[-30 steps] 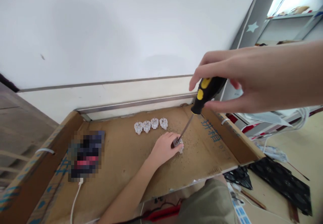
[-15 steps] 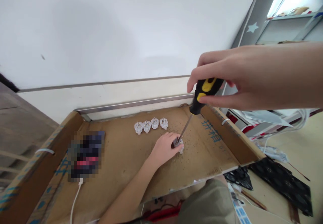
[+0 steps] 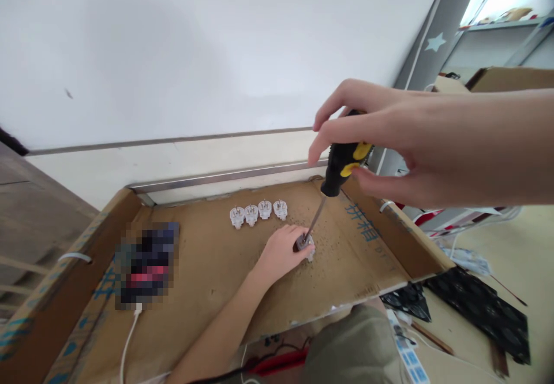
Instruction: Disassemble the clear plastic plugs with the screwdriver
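My right hand (image 3: 385, 133) is around the black and yellow handle of a screwdriver (image 3: 332, 177), thumb on the near side and fingers bent over the far side. The shaft slants down and left; its tip meets the small plug (image 3: 310, 254) under my left hand. My left hand (image 3: 279, 252) pinches this plug against the cardboard, and the fingers hide much of it. A dark part of it shows beside the thumb, with a whitish part to the right. Farther back, several whitish plug pieces (image 3: 251, 215) with metal pins upward stand in a row.
The work surface is a shallow cardboard box (image 3: 208, 274) with raised sides and dark specks scattered near my left hand. At left lies a blurred-out object (image 3: 149, 265) with a white cable (image 3: 125, 343). A white panel (image 3: 173, 66) rises behind. Black sheeting (image 3: 480, 309) lies on the floor at right.
My right hand's fingers have loosened and shifted left around the screwdriver handle, which tilts slightly differently. The tip and my left hand stay in place. The view has moved slightly.
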The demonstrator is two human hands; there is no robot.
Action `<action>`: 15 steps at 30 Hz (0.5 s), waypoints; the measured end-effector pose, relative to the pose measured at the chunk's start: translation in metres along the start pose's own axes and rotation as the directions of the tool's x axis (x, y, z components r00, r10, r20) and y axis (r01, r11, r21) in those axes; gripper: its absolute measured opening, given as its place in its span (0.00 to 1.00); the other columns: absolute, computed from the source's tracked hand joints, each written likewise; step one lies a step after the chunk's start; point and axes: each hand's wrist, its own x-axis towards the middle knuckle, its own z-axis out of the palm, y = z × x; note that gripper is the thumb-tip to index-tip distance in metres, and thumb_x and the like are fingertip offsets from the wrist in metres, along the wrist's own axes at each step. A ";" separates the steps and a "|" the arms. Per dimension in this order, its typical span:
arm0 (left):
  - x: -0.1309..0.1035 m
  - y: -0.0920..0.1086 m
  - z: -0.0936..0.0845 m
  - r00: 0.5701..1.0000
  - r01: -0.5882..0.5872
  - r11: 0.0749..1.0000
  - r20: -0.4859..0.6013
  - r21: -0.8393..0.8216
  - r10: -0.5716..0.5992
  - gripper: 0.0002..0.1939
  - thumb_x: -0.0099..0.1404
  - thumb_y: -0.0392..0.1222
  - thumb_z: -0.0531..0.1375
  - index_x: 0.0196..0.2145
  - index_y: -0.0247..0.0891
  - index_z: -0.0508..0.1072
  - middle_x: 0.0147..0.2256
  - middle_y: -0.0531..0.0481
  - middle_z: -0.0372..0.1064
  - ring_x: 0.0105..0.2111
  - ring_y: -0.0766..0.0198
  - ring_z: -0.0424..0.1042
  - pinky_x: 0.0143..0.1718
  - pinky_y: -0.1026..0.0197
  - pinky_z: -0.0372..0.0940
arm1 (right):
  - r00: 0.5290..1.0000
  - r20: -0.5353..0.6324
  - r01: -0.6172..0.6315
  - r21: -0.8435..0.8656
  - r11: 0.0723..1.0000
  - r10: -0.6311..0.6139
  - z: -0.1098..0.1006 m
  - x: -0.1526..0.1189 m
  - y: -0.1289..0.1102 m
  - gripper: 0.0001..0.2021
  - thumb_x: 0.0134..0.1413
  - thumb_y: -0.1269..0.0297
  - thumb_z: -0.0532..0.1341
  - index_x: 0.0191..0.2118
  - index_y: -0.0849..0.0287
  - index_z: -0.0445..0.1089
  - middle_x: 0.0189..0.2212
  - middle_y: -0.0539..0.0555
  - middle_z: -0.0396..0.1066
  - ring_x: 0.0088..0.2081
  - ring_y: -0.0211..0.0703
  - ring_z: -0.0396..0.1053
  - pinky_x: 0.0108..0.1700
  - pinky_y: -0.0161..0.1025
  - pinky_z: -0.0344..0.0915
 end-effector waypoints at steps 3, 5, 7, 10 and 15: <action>0.000 0.001 0.000 1.000 -0.003 1.000 0.000 -0.005 0.003 0.12 0.61 0.45 0.58 0.42 0.41 0.71 0.42 0.49 0.71 0.42 0.58 0.67 0.45 0.56 0.62 | 0.998 -0.036 0.043 -0.011 0.999 -0.043 0.000 0.002 0.003 0.11 0.51 0.56 0.54 0.42 0.43 0.64 0.43 0.46 0.62 0.22 0.30 0.57 0.23 0.36 0.53; 0.000 0.001 -0.001 1.000 -0.002 1.000 0.002 -0.007 0.002 0.11 0.61 0.45 0.58 0.42 0.41 0.71 0.42 0.50 0.71 0.42 0.58 0.68 0.45 0.57 0.62 | 1.000 -0.019 -0.002 0.003 1.000 0.003 -0.002 0.003 0.004 0.09 0.52 0.55 0.53 0.40 0.43 0.65 0.40 0.46 0.63 0.21 0.30 0.56 0.23 0.36 0.53; 0.000 0.001 0.000 1.000 0.005 1.000 0.000 -0.002 -0.005 0.12 0.61 0.45 0.58 0.42 0.42 0.70 0.41 0.50 0.71 0.42 0.58 0.68 0.45 0.57 0.62 | 0.997 0.023 -0.075 0.038 0.996 0.075 -0.004 0.003 0.002 0.11 0.52 0.59 0.53 0.42 0.41 0.64 0.43 0.45 0.63 0.21 0.29 0.56 0.24 0.36 0.55; 0.000 0.001 -0.001 1.000 0.006 1.000 0.001 0.002 -0.006 0.14 0.61 0.45 0.58 0.44 0.42 0.70 0.41 0.50 0.71 0.41 0.58 0.68 0.45 0.56 0.61 | 0.995 0.045 -0.090 0.001 0.996 0.090 -0.005 0.003 -0.001 0.11 0.52 0.58 0.53 0.43 0.42 0.63 0.43 0.47 0.62 0.22 0.30 0.57 0.25 0.38 0.56; 0.001 0.001 -0.001 1.000 0.003 1.000 0.004 0.002 -0.003 0.12 0.61 0.45 0.58 0.42 0.42 0.71 0.41 0.50 0.71 0.42 0.58 0.68 0.45 0.57 0.62 | 0.999 -0.012 0.037 -0.010 0.999 -0.037 -0.001 0.005 0.002 0.11 0.48 0.58 0.55 0.40 0.43 0.65 0.40 0.46 0.63 0.19 0.28 0.54 0.21 0.36 0.51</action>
